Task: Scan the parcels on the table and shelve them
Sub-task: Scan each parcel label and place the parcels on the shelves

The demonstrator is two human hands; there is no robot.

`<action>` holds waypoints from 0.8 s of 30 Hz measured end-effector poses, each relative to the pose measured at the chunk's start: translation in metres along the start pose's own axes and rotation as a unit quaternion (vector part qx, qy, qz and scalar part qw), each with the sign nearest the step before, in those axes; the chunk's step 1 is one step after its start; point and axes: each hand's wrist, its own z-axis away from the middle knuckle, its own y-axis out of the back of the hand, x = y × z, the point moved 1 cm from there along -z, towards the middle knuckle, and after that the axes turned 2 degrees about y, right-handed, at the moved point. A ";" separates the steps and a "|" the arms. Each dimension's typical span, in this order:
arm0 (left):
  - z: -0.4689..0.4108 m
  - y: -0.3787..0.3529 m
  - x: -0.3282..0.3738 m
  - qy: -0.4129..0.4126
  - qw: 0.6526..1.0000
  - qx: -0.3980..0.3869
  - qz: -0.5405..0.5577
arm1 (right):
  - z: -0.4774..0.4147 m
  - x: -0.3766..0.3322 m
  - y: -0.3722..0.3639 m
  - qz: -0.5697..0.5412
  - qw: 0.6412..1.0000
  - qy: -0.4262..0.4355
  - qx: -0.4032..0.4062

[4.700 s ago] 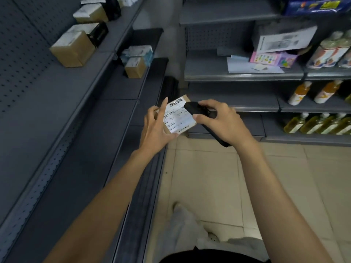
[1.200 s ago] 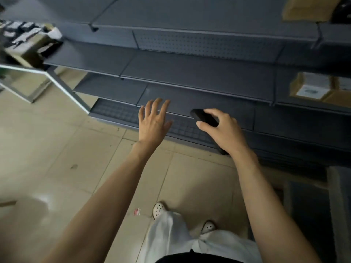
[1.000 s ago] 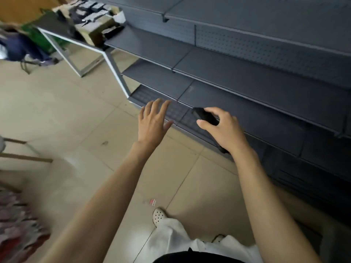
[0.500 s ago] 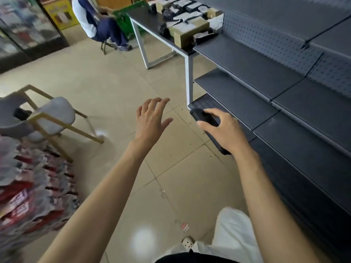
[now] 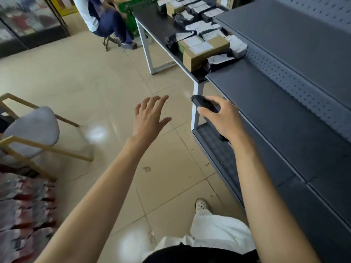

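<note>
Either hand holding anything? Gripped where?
Right hand grips the black scanner around its middle, both ends poking out of the grip. Left hand is open and empty.

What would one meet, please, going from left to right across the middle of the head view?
A grey-seated chair → left hand, open → black scanner gripped by the right hand → grey shelving.
</note>
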 end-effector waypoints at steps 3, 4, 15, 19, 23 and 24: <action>-0.054 -0.011 -0.021 0.032 0.999 -0.008 -0.002 | -0.080 -0.006 -0.005 -0.010 1.000 0.010 -0.007; -0.066 -0.016 -0.032 0.041 0.999 -0.015 -0.004 | -0.101 -0.006 -0.010 -0.010 1.000 0.011 -0.014; -0.255 -0.072 -0.191 0.074 0.996 -0.048 -0.020 | -0.341 -0.055 -0.105 -0.013 0.997 0.028 -0.071; -0.361 -0.072 -0.257 0.056 0.997 -0.048 -0.024 | -0.445 -0.102 -0.129 -0.016 0.999 0.034 -0.033; -0.470 -0.069 -0.314 0.040 0.999 -0.027 -0.024 | -0.530 -0.139 -0.155 -0.048 0.999 0.022 -0.007; -0.493 -0.072 -0.324 0.035 0.999 -0.027 -0.022 | -0.550 -0.141 -0.163 -0.049 0.999 0.018 -0.009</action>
